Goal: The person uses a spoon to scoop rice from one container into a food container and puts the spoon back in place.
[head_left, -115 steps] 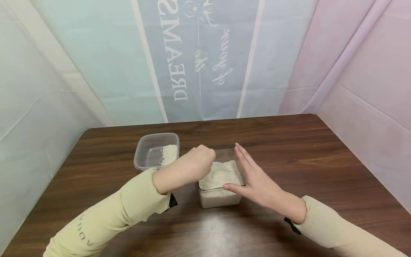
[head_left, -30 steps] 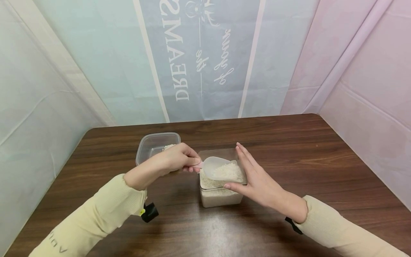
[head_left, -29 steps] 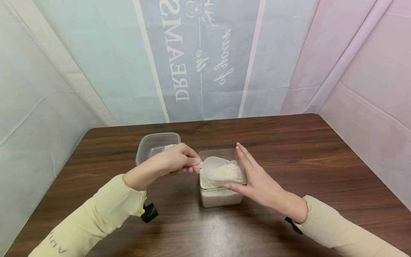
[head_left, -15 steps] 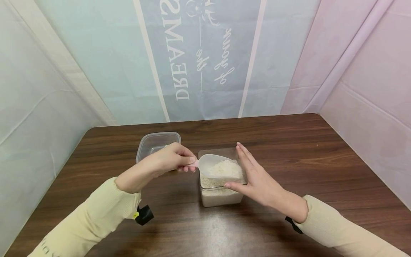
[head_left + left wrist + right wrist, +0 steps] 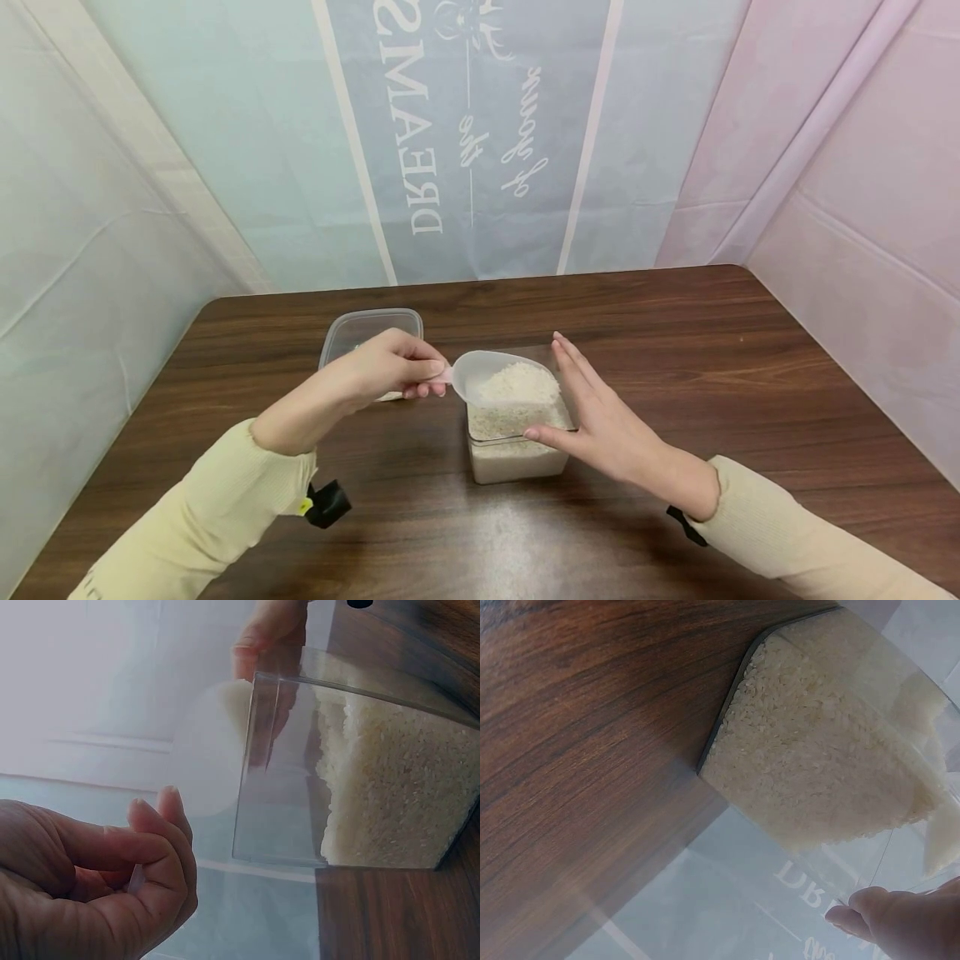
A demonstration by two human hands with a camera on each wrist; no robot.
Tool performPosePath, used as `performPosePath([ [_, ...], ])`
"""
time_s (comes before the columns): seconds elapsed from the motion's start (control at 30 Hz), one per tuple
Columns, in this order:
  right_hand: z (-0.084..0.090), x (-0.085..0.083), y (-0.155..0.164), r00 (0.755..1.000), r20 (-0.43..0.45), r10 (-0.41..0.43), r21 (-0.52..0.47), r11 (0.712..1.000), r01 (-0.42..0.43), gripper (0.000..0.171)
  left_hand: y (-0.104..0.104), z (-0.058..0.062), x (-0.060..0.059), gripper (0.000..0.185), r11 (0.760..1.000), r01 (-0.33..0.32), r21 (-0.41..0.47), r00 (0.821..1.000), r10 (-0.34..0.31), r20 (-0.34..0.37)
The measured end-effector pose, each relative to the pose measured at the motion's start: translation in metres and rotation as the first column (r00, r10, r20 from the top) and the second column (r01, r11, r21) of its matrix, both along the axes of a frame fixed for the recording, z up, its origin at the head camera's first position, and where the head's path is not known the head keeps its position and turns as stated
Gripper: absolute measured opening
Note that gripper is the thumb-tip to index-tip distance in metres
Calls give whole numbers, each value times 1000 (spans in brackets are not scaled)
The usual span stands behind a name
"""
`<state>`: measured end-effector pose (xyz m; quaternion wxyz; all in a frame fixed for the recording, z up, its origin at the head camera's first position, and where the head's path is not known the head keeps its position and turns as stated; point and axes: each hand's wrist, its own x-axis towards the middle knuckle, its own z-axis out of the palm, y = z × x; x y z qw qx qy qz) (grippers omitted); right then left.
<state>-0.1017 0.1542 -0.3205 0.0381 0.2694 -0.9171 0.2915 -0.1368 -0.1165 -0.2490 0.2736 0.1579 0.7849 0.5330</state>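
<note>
My left hand (image 5: 408,373) pinches the short handle of a translucent plastic scoop (image 5: 504,382), heaped with white rice. The scoop hovers over a square clear container (image 5: 516,462) that is mostly full of rice. My right hand (image 5: 588,412) lies with straight fingers against the container's right wall, the thumb at its front rim. The left wrist view shows the left hand (image 5: 112,877) curled on the handle beside the container (image 5: 360,772). The right wrist view shows the container's rice (image 5: 825,750) through its wall and one fingertip (image 5: 881,915).
A shallow clear tub (image 5: 367,327) holding a little rice stands behind my left hand, at the back left of the dark wooden table (image 5: 712,350). Pale fabric walls close in the table at the back and on both sides.
The scoop has risen out of the container with a load of rice and shifted slightly left. My left arm has drawn back. The right hand has stayed against the container.
</note>
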Motion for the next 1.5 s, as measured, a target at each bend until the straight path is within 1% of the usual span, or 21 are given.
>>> performPosePath([
  [0.17,0,0,0,1000,1,0,-8,1000,0,98,-3,1,1,20,1000,-5,0,1000,5,-16],
  [0.33,-1,0,0,1000,5,-3,-20,1000,3,98,-7,2,1,19,1000,-2,30,1000,2,-29],
  [0.47,-1,0,0,1000,1,-4,-19,1000,4,99,-11,3,1,20,998,-9,56,1000,11,-23],
  [0.63,-1,1,1,1000,4,-9,-12,1000,9,99,-14,4,2,23,996,-37,78,999,38,-14],
  [0.83,-2,1,1,1000,10,-13,-10,1000,13,98,-19,6,3,25,995,-60,77,998,62,-29],
  [0.93,-2,1,1,1000,7,-12,-8,1000,12,98,-21,7,4,24,995,-57,83,997,61,-37],
  [1.1,-2,2,1,1000,6,-11,-7,1000,11,98,-28,8,4,22,994,-69,88,996,74,-58],
  [1.3,-2,2,1,1000,5,-13,-4,1000,13,98,-35,9,3,25,992,-92,89,993,98,-67],
  [1.5,-2,1,1,1000,4,-11,-7,1000,11,98,-43,9,3,26,988,-136,78,988,141,-67],
])
